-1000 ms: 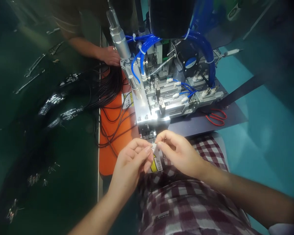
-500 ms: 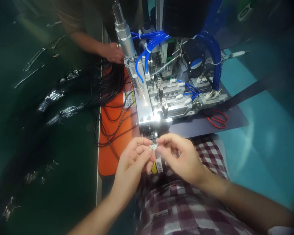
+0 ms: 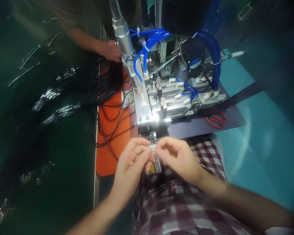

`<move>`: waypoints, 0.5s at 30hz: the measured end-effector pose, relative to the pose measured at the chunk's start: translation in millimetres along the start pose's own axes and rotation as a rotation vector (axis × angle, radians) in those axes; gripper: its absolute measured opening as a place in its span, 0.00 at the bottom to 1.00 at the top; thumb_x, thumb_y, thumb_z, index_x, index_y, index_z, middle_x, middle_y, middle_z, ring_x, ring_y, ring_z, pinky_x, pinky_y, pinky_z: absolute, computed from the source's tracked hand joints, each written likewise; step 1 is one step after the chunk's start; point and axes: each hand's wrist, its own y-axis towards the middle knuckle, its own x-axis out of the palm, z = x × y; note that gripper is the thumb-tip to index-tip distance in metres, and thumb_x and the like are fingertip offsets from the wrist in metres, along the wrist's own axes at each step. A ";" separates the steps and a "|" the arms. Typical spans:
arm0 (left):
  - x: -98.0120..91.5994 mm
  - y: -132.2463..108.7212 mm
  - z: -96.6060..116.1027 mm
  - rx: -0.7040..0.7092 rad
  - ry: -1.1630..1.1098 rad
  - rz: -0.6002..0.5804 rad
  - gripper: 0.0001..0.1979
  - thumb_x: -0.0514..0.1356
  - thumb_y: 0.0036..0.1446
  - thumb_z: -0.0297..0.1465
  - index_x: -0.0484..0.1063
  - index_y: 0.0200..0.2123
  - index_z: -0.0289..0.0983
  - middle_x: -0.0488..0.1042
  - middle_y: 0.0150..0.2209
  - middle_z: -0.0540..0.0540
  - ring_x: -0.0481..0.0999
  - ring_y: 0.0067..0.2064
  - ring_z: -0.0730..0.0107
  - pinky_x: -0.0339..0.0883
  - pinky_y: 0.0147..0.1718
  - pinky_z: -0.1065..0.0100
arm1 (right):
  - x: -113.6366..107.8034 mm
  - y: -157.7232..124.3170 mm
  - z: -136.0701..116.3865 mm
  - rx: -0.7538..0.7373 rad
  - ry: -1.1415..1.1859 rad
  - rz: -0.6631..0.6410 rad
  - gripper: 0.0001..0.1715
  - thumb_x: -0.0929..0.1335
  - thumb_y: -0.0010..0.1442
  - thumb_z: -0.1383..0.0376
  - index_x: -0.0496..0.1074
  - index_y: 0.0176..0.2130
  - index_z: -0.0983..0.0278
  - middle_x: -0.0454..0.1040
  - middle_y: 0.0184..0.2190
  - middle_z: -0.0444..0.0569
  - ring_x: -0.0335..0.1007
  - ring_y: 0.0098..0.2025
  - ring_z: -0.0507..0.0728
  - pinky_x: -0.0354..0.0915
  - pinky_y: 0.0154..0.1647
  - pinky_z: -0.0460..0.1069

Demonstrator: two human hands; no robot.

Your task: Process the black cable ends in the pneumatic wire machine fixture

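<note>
My left hand (image 3: 133,161) and my right hand (image 3: 177,158) meet fingertip to fingertip just in front of a small metal machine (image 3: 159,98). Between their pinched fingers sits a tiny silvery part (image 3: 153,147); both hands grip it. It is too small to name. The hands hover over my checked lap (image 3: 186,202) and a yellow warning label (image 3: 155,166) on the machine's front edge.
Blue air hoses (image 3: 147,42) loop over the machine. Black cables (image 3: 105,88) with metal ends (image 3: 63,111) trail left across an orange mat (image 3: 110,130). Red scissors (image 3: 215,119) lie on the right. Another person's hand (image 3: 110,50) rests behind the machine.
My hands stayed together on the small part and drifted slightly down and left in view. The other person's hand barely moved.
</note>
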 end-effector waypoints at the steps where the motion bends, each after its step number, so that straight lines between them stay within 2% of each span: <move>1: 0.1 0.7 -0.2 -0.001 0.003 -0.001 0.07 0.59 0.61 0.33 0.65 0.41 0.38 0.69 0.25 0.53 0.63 0.23 0.82 0.59 0.25 0.76 | -2.0 0.5 -0.1 -0.010 -0.026 0.009 0.07 0.68 0.56 0.63 0.70 0.30 0.65 0.64 0.19 0.41 0.55 0.21 0.49 0.55 0.21 0.45; 6: 1.0 1.1 -1.7 0.011 0.038 0.004 0.08 0.59 0.61 0.33 0.65 0.41 0.38 0.70 0.25 0.53 0.63 0.23 0.82 0.58 0.25 0.77 | -10.4 6.7 -4.0 -0.063 -0.110 0.037 0.05 0.68 0.55 0.64 0.71 0.31 0.65 0.60 0.17 0.38 0.51 0.19 0.48 0.51 0.20 0.45; 11: 1.1 -2.2 -2.8 0.029 0.086 -0.004 0.08 0.58 0.61 0.33 0.65 0.41 0.38 0.70 0.26 0.52 0.64 0.24 0.81 0.59 0.25 0.76 | -12.2 12.0 -8.8 0.056 0.028 -0.114 0.07 0.67 0.55 0.64 0.70 0.29 0.66 0.65 0.22 0.42 0.53 0.21 0.47 0.51 0.21 0.45; 15: 1.4 -3.5 -1.8 0.042 0.134 -0.015 0.07 0.58 0.61 0.33 0.65 0.42 0.38 0.70 0.26 0.52 0.64 0.24 0.80 0.59 0.25 0.76 | -17.5 14.3 -11.5 0.137 0.055 -0.227 0.07 0.68 0.53 0.64 0.68 0.28 0.66 0.64 0.21 0.41 0.56 0.23 0.48 0.53 0.23 0.45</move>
